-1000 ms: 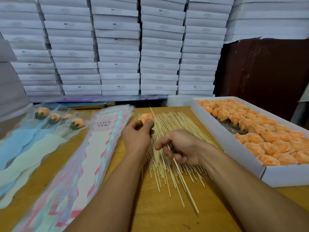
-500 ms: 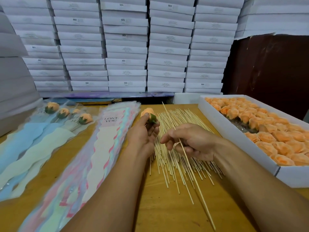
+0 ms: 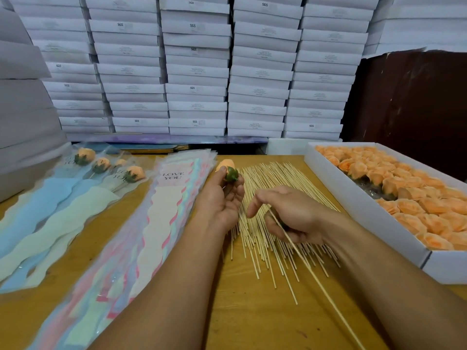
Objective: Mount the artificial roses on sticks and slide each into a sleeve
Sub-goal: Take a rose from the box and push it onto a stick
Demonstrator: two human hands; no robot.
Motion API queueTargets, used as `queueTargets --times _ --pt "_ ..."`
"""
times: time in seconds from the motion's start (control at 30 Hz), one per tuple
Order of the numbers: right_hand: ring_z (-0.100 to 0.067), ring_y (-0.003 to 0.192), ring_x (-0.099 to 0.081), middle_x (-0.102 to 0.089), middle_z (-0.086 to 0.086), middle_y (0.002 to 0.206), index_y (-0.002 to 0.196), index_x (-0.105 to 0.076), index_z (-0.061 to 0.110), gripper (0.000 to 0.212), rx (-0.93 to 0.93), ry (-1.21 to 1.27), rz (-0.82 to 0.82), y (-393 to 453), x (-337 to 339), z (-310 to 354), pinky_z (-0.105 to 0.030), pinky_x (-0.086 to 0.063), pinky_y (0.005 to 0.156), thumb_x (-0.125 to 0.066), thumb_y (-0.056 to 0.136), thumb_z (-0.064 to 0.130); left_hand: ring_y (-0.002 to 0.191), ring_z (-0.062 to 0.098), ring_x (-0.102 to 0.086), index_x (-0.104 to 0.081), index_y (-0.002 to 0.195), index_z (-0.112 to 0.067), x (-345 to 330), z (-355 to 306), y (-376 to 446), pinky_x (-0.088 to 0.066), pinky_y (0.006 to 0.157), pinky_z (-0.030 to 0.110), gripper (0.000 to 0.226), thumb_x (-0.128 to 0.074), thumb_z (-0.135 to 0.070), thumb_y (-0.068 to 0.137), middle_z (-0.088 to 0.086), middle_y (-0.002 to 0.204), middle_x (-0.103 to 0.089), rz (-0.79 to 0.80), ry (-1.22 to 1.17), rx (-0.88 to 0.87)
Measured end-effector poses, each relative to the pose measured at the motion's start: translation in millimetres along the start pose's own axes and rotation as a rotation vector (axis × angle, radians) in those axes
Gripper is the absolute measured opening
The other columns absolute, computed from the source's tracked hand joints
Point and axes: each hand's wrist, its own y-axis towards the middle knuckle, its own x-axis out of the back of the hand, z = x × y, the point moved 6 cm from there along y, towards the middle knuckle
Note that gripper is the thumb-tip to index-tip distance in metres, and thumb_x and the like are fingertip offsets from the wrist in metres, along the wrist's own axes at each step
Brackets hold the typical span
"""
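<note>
A packing workroom or stockroom. Stacks of flat white cartons point(image 3: 197, 69) labelled SGS fill the back wall. On a wooden worktable point(image 3: 255, 314) lie a pile of printed gift sleeves point(image 3: 161, 218), loose wooden sticks point(image 3: 273, 183) and an open box of orange artificial roses point(image 3: 374, 215).

Bare wood only toward the person from the sticks point(image 3: 273, 198)

Sleeves point(image 3: 151, 223) crowd the sticks' left, the rose box point(image 3: 366, 213) walls their right, and stacked cartons point(image 3: 197, 72) close off the far side.

Peach roses point(image 3: 404, 195) (green calyxes), pale sticks point(image 3: 275, 178), pastel wavy sleeves point(image 3: 161, 223), white boxes point(image 3: 197, 72)
</note>
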Motion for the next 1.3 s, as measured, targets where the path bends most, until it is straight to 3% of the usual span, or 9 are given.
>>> queueTargets --times 0.1,0.2,0.37,0.6,1.3 --pt "-0.014 0.037 -0.042 -0.057 -0.008 0.054 0.087 -0.071 0.006 0.041 -0.038 0.024 0.041 3.3 -4.2 -5.2 -0.021 -0.028 0.035 -0.037 0.101 0.023 0.056 0.013 -0.066 -0.063 0.099 -0.002 -0.1 -0.8 0.5 -0.053 0.049 0.018 0.019 -0.063 -0.021 0.097 0.012 0.079 -0.068 0.003 -0.012 -0.004" --pt "-0.015 0.037 -0.043 -0.057 -0.008 0.055 0.081 -0.071 0.006 0.042 -0.032 0.020 0.070 5.9 -6.2 -7.5 -0.021 -0.030 0.034 -0.037 0.099 0.020 0.053 0.012 -0.067 -0.063 0.106 -0.001 0.7 -0.8 1.7 -0.053 0.047 0.018 0.023 -0.064 -0.022 0.097 0.014 0.080 -0.069 -0.001 -0.014 -0.006" --pt "-0.014 0.037 -0.044 -0.058 -0.008 0.055 0.079 -0.072 0.008 0.042 -0.018 0.010 0.124 6.5 -8.9 -8.9 -0.020 -0.031 0.033 -0.037 0.100 0.020 0.054 0.012 -0.068 -0.063 0.097 -0.003 0.4 0.1 2.6 -0.052 0.046 0.018 0.018 -0.064 -0.021 0.096 0.010 0.066 -0.071 0.018 -0.034 -0.002" --pt "-0.014 0.038 -0.045 -0.058 -0.008 0.057 0.084 -0.072 0.006 0.042 -0.021 0.011 0.130 5.9 -8.3 -8.6 -0.020 -0.032 0.033 -0.036 0.103 0.019 0.055 0.012 -0.068 -0.063 0.100 -0.002 1.6 0.7 4.5 -0.054 0.055 0.018 0.020 -0.065 -0.021 0.095 0.010 0.067 -0.072 0.025 -0.023 -0.008" --pt "-0.013 0.037 -0.044 -0.058 -0.008 0.056 0.086 -0.071 0.003 0.043 -0.023 0.010 0.125 4.9 -8.7 -8.2 -0.020 -0.032 0.033 -0.035 0.104 0.020 0.052 0.011 -0.066 -0.063 0.103 -0.002 1.6 1.3 5.0 -0.053 0.049 0.016 0.022 -0.064 -0.022 0.096 0.011 0.068 -0.071 0.027 0.013 -0.008"
